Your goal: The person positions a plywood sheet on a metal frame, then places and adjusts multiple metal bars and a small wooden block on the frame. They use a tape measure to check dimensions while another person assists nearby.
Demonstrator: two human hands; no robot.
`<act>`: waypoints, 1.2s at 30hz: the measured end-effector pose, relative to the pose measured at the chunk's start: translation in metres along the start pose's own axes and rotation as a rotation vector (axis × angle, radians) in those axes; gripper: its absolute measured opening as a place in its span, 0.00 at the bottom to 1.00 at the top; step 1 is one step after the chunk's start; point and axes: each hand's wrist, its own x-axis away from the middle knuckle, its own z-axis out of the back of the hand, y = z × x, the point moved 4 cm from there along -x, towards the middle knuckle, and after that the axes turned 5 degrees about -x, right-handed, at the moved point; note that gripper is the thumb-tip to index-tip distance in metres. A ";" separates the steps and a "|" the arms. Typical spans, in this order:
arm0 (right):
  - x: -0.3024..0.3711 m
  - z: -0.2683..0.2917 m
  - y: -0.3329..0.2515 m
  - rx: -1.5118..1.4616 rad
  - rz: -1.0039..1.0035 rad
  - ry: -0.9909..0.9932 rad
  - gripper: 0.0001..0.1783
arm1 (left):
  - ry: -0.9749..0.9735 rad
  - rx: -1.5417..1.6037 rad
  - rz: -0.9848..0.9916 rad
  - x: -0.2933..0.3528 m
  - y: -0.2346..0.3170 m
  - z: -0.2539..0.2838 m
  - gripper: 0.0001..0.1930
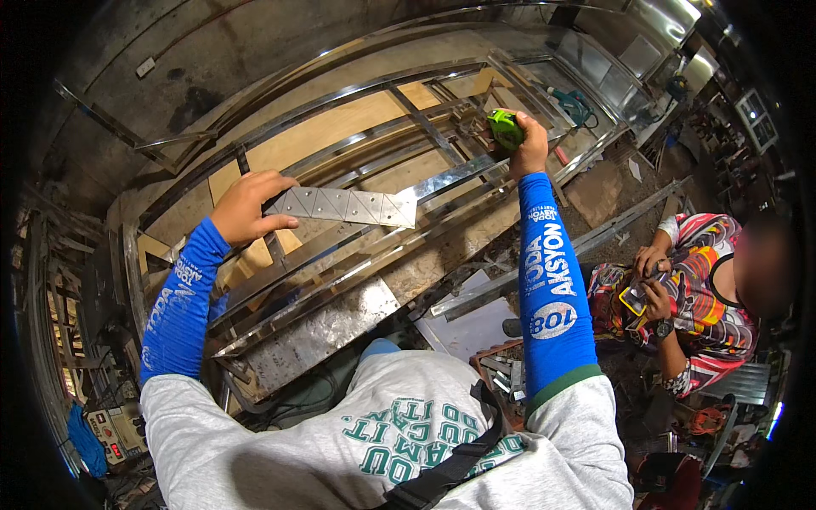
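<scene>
My left hand (249,206) is closed on one end of a flat metal strip (344,206). Scribed triangle lines and small holes or dots run along the strip, and its far end is cut at a slant. Fingers of my right hand (532,146) wrap round a bright green tape measure (506,129), held farther off to the right; I cannot make out whether its blade is pulled out. Both hands are above a long frame of shiny metal tubes (429,132) that lies across a workbench.
Sheet metal (314,336) lies at the bench's near edge. A teal power tool (574,107) rests at the far right. To my right, a co-worker (701,289) holds a yellow and black object (633,299). An open tray of tools (508,374) stands beside me; a box with a red display (115,435) sits lower left.
</scene>
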 end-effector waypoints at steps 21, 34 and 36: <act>0.110 -0.281 -0.084 0.559 0.370 -0.738 0.32 | 0.280 1.180 0.111 -0.024 0.024 0.000 0.16; 0.046 -0.167 -0.084 0.570 0.083 -0.573 0.16 | 0.782 1.116 0.318 -0.004 -0.067 0.019 0.09; 0.035 -0.137 -0.074 0.519 0.050 -0.520 0.15 | 0.883 1.131 0.400 0.006 -0.084 0.015 0.10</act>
